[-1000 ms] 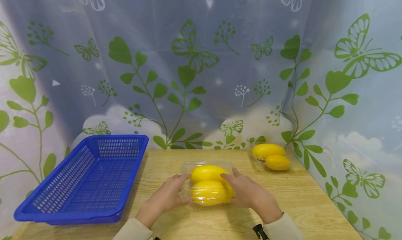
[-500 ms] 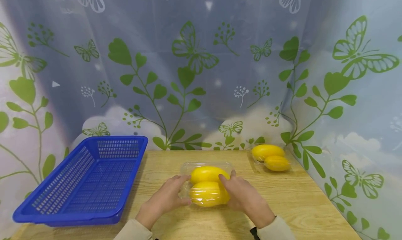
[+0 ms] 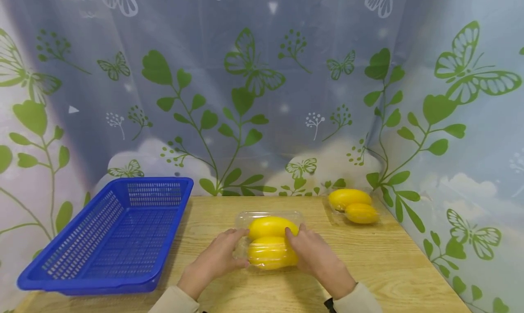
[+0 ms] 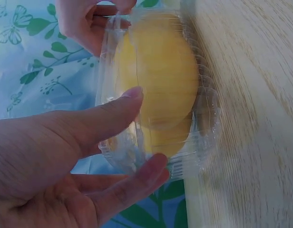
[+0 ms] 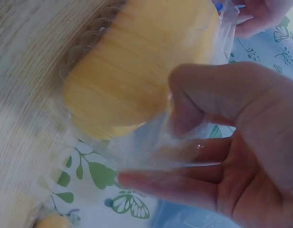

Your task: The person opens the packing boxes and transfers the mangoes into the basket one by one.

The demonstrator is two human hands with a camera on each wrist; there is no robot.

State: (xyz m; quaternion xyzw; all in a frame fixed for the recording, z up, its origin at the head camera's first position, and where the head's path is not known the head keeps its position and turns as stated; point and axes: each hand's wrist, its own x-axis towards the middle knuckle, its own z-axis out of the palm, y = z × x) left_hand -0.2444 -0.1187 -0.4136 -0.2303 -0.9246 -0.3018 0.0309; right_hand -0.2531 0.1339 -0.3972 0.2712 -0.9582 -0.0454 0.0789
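Observation:
A clear plastic clamshell box point(image 3: 268, 214) holds two yellow oval fruits point(image 3: 272, 254) that look like mangoes, one in front of the other. My left hand point(image 3: 214, 258) grips the left end of the box; in the left wrist view its thumb point(image 4: 120, 114) lies on the lid edge and a fingertip point(image 4: 156, 166) sits at the corner. From the right, my right hand point(image 3: 321, 260) holds the other end. The right wrist view shows that thumb point(image 5: 203, 90) bent against the plastic, with fingers seen through it.
A blue perforated basket point(image 3: 102, 284) stands on the left of the wooden table point(image 3: 393, 267). At the back right sits another clear box with yellow fruits point(image 3: 350, 199). A patterned curtain point(image 3: 262, 122) hangs behind and at the sides.
My right hand has shifted slightly left, closing in on the right end of the box with its thumb further in. The left hand and the box have stayed nearly still.

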